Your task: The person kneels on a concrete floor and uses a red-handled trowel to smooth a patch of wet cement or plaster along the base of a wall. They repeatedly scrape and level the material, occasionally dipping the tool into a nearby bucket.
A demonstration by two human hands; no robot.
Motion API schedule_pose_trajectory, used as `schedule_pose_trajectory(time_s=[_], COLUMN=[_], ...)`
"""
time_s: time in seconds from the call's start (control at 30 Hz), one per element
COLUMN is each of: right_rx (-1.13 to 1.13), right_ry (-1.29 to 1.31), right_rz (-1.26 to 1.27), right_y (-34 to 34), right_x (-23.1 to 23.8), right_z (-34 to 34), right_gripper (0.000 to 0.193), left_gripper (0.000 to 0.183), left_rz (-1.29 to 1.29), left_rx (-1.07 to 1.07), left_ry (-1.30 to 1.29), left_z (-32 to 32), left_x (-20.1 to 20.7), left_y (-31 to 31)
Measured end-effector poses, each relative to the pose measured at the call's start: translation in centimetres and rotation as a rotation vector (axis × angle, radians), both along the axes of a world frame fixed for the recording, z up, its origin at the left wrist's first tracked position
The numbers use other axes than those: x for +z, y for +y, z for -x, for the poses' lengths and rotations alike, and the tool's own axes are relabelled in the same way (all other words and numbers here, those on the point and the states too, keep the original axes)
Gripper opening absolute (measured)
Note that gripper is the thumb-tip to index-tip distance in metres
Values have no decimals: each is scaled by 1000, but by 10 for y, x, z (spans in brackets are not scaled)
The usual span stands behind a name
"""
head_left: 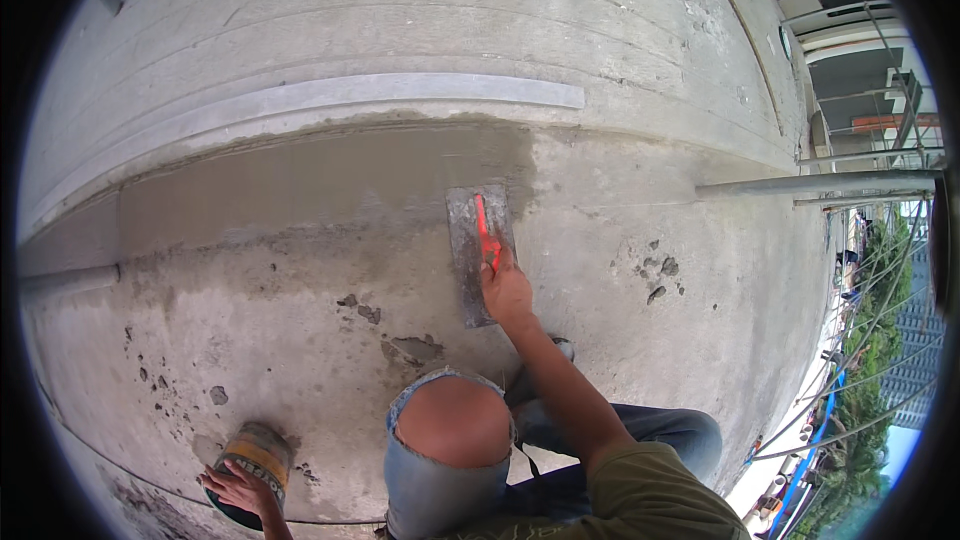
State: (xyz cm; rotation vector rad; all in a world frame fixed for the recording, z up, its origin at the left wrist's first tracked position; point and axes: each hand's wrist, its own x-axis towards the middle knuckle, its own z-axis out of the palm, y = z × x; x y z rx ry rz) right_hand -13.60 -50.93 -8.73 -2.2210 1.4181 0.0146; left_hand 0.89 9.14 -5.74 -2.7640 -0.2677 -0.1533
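Note:
My right hand point(505, 285) is closed around the red handle of a rectangular plastering trowel point(470, 285). Its grey-smeared metal blade lies against the concrete, at the right end of a damp strip of mortar point(300, 185). At the lower left, my left hand point(245, 490) is over a dark bucket point(265, 438) with a yellow band. Its fingers are stretched out and apart across the bucket; whether they touch it I cannot tell. What the bucket holds is hidden.
A long pale straight strip point(430, 88) runs along the strip's far side. Crumbs of mortar point(660, 270) and a damp patch point(415, 348) dot the concrete near my bent knee point(453, 422). Metal pipes point(810, 183) reach in from the right, where scaffolding, trees and a tall building show.

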Motion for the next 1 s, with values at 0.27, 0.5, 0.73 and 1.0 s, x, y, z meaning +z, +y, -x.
schedule_pose_trajectory(time_s=[0.27, 0.5, 0.73, 1.0], right_rx=[-29, -42, -13, -46], right_ry=[-16, 30, -33, 120], right_rz=[-25, -39, -38, -125], right_y=[-23, 8, -6, 25], right_x=[9, 5, 21, 22], right_z=[-18, 20, -2, 25], right_gripper=[40, 38, 42, 44], left_gripper=[75, 76, 74, 73], left_rz=[3, -34, -24, -44], left_rx=[-20, 7, -4, 31], left_ry=[-9, -6, -11, 2], left_z=[-2, -1, 0, 1], left_x=[-3, 3, 1, 2], left_y=[-4, -9, -7, -10])
